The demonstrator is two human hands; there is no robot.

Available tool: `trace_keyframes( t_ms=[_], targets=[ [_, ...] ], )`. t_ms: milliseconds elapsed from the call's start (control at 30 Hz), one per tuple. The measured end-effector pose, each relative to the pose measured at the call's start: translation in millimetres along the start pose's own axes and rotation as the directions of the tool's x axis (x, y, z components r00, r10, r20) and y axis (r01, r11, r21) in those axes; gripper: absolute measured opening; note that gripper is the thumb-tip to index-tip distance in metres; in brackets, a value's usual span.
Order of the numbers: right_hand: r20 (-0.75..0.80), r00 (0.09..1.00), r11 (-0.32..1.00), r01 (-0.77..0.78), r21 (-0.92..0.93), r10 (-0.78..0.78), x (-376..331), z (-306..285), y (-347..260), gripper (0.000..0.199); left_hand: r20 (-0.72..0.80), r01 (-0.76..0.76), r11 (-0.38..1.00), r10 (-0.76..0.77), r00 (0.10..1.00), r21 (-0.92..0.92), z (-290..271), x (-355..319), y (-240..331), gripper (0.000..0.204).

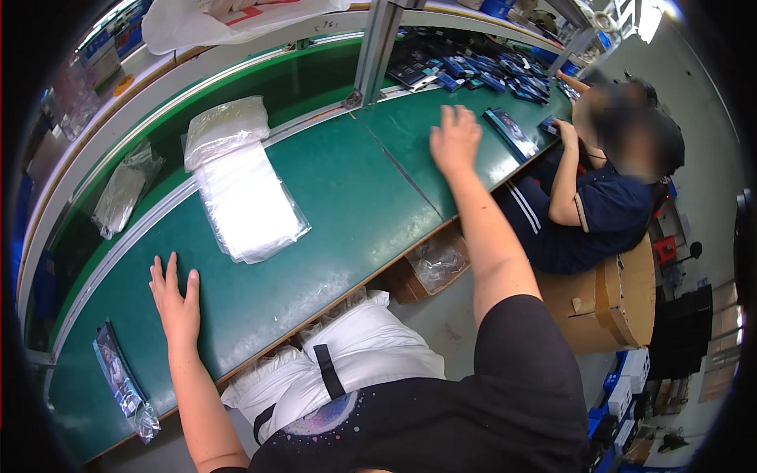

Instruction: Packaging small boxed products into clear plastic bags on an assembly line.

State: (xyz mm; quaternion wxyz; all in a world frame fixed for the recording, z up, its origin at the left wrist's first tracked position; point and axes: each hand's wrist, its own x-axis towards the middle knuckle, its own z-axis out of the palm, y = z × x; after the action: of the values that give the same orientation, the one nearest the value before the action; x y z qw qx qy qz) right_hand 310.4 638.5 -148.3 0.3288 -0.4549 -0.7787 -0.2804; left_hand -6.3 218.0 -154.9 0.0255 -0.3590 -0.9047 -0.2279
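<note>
Fingers (169,272) of the left hand (177,303) spread flat on the green surface (347,205), holding nothing; fingers (449,118) of the right hand (455,142) likewise splayed and empty, pressed on the surface farther along. Between the two hands, nearer the left, a stack of clear plastic bags (248,205), with a fuller white bag (225,126) touching its far end. Near the left hand, at the surface's near edge, a dark packaged item in clear wrap (118,378). Just beyond the right hand, a dark flat package (511,132), close to a seated co-worker's hand (566,132).
</note>
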Motion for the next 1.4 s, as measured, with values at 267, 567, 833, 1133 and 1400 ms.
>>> trace_keyframes(
  t_ms=[267,567,833,1133,1400],
  targets=[
    [0.459,0.637,0.785,-0.521,-0.335,0.619,-9,38,116,0.072,-0.090,-0.025,0.981,0.043,0.995,0.194,8,-2,3,0.048],
    [0.206,0.970,0.991,-0.116,-0.073,0.129,-41,-12,57,0.032,-0.263,-0.354,0.886,0.280,0.923,-0.298,-9,-12,34,0.042],
    [0.365,0.913,0.911,0.019,0.412,-0.185,-38,-93,-29,0.060,-0.141,-0.714,0.690,0.701,0.700,-0.118,-4,-7,71,0.033],
    [0.618,0.771,0.418,-0.515,0.748,-0.154,-33,-123,-72,0.081,-0.201,-0.587,0.737,0.553,0.809,-0.336,9,-4,75,0.021],
    [0.543,0.396,-0.530,-0.841,-0.110,-0.741,-71,-156,-124,0.057,-0.088,-0.354,0.803,0.358,0.930,-0.478,2,-5,80,0.011]
  ],
)
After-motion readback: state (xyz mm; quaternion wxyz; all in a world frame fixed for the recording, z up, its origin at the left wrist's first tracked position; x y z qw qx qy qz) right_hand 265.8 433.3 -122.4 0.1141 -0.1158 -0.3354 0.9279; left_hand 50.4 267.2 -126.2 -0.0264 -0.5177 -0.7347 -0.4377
